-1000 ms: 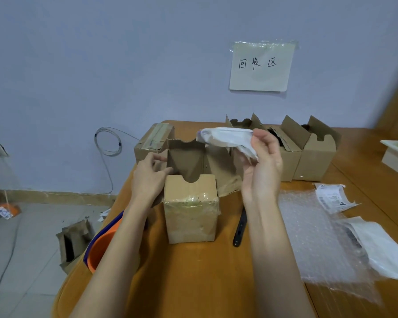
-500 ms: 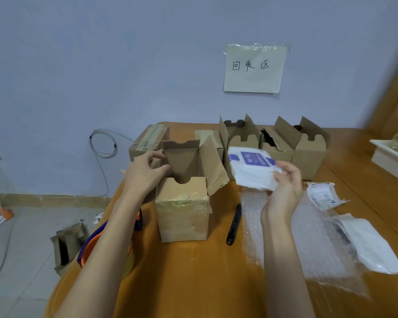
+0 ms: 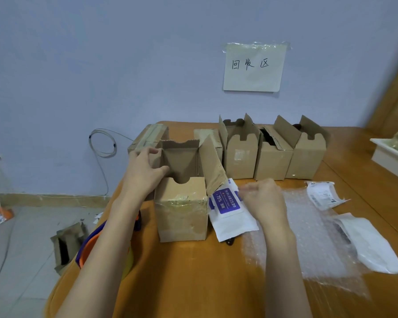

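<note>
The person stands at the wooden table [image 3: 193, 283] w/ an open carton [image 3: 182, 210] in front, flaps up. The left hand [image 3: 145, 173] holds it at the left flap: the fingers curl over the flap edge and the thumb presses at the carton's front corner, so the box is steady.

The wipes pack [image 3: 230, 214], white w/ a purple label, lies flat on the table just right of the carton and touches its side. Its upper end is under the hanging right flap. It covers most of a black tool [image 3: 230, 242]; only the tip shows, so I can't say what tool it is.

The right hand [image 3: 262, 200] hovers just beside the pack, at the edge of the bubble wrap [image 3: 319, 237]. It is blurred. The fingers look bent, but I cannot tell if they pinch something or touch the pack.

My judgement: this is the unpacking step and the content is already out, so approx. halfway. Next move prob. concerns the empty carton, e.g. to fold the flaps and bring it to the row of boxes [image 3: 271, 157] at the wall. This needs the right hand on the right flap, and care not to push the pack or drag the wrap.
</note>
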{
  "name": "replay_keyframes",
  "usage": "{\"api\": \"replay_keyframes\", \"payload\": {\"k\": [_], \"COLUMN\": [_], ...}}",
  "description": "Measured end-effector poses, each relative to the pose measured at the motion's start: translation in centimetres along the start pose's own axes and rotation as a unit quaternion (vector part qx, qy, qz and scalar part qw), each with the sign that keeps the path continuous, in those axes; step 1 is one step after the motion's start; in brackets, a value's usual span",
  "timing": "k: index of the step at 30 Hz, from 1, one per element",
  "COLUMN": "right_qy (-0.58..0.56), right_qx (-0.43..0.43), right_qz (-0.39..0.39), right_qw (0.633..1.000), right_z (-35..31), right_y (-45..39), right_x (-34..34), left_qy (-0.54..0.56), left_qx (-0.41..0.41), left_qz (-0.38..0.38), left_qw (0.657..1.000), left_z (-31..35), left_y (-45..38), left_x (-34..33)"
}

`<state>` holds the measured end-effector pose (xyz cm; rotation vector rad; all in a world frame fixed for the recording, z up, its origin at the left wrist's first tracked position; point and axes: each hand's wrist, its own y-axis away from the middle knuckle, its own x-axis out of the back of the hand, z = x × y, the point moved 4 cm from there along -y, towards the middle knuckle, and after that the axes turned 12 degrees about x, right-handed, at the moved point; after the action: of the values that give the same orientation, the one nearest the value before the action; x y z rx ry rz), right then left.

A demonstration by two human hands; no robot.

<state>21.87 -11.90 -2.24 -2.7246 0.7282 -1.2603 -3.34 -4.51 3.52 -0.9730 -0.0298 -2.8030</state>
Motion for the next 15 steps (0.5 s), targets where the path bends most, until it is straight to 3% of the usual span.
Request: {"api": "replay_keyframes", "payload": {"k": [2, 4, 7, 11, 15], "right_qy": [-0.082, -0.143, -0.115, -0.105, -0.102], "right_qx": [0.057, 0.075, 0.091, 0.114, 0.116], "right_qz": [0.023, -0.031, -0.124, -0.09, -0.04], "right_qw": [0.995, 0.986, 0.981, 0.984, 0.987], "right_z": [-2.7, -5.5, -7.8, -9.1, -9.8], "right_y": [0.3, 1.1, 2.1, 2.1, 1.4], "right_x": [0.9, 1.3, 0.4, -0.6, 0.1], "left_qy": [0.008, -0.002, -0.032, 0.06, 0.082], "left_qx": [0.006, 0.018, 0.054, 0.069, 0.008], "left_qz": [0.028, 0.051, 0.05, -0.046, -0.014], "left_qw": [1.0, 0.999, 0.997, 0.995, 0.996], "left_z": [-0.1, -0.3, -1.1, -2.0, -1.2], "left_y": [0.4, 0.9, 1.8, 2.4, 1.9], "left_x": [0.3, 0.8, 1.8, 2.1, 2.3]}}
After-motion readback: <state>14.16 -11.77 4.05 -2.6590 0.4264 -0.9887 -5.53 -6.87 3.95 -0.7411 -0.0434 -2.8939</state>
